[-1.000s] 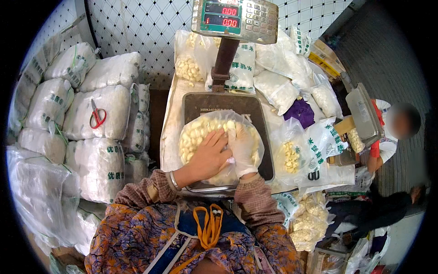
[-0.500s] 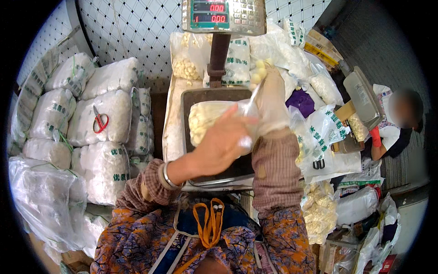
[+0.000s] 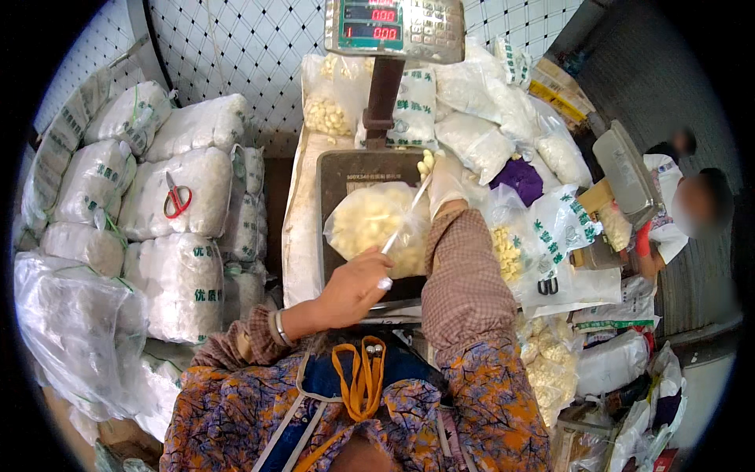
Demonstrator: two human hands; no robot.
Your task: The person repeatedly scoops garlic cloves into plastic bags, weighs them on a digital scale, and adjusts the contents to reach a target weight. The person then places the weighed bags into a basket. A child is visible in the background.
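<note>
Rounded clear plastic bag of pale yellow peeled cloves point(image 3: 366, 220) lies on the dark rectangular platform of a weighing scale point(image 3: 334, 169), on its lower, nearer half. Its long axis runs mostly from left to right, dipping slightly toward the person on the right. Across the bag's right part stretches a thin white plastic strip point(image 3: 409, 212), straight and slanting from lower left to upper right; whether it is the bag's own twisted neck cannot be told.

The bare left hand point(image 3: 358, 287), with a silver bangle point(image 3: 281, 326) at the wrist, is closed around the strip's lower end, fingers curled tight, a short white end showing beyond them. The right hand, in a pale glove point(image 3: 446, 185), is at the strip's upper end, over the platform's right edge; its fingers are partly hidden, so how far they are open cannot be told. A small cluster of yellow cloves point(image 3: 425, 164) shows just beside its fingertips.

Beyond the platform, a brown column point(image 3: 384, 90) carries a silver display unit with red digits point(image 3: 436, 27). To the left, red-handled scissors point(image 3: 178, 201) lie on stacked white plastic-wrapped packs point(image 3: 177, 287).
</note>
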